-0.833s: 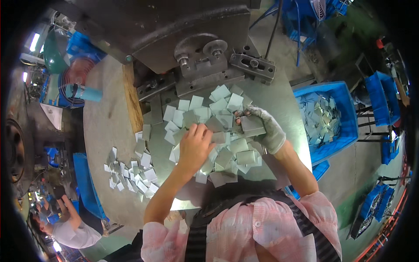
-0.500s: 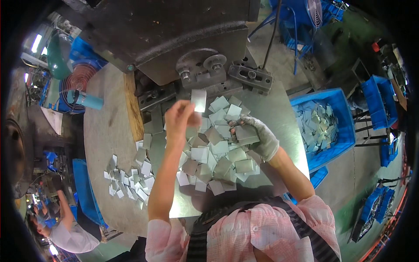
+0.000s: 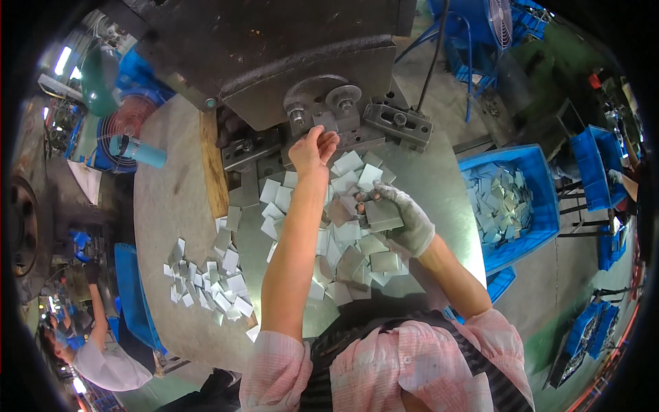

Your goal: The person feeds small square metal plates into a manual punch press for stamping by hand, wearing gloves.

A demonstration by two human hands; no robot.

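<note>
My bare left hand point(image 3: 314, 148) reaches up to the die point(image 3: 348, 122) of a dark press. Its thumb and fingers pinch the near edge of a small flat metal plate point(image 3: 325, 122), which lies at the die. My right hand point(image 3: 410, 221), in a pale glove with bare fingertips, is closed round a short stack of metal plates point(image 3: 383, 215) above the table. Beneath both hands spreads a loose heap of similar plates point(image 3: 348, 262) on the shiny metal tabletop point(image 3: 439, 180). My left forearm hides part of this heap.
Clamp blocks point(image 3: 397, 122) flank the die under the heavy press body point(image 3: 309, 48). Smaller metal pieces point(image 3: 213, 285) lie on the left, near a wooden strip point(image 3: 213, 165). A blue bin point(image 3: 542, 206) of plates stands right. A bottle point(image 3: 141, 152) and fan are left; another person point(image 3: 110, 357) works lower left.
My left hand has moved forward and slightly right, carrying the plate from above the heap to the die. My right hand with its stack has barely shifted.
</note>
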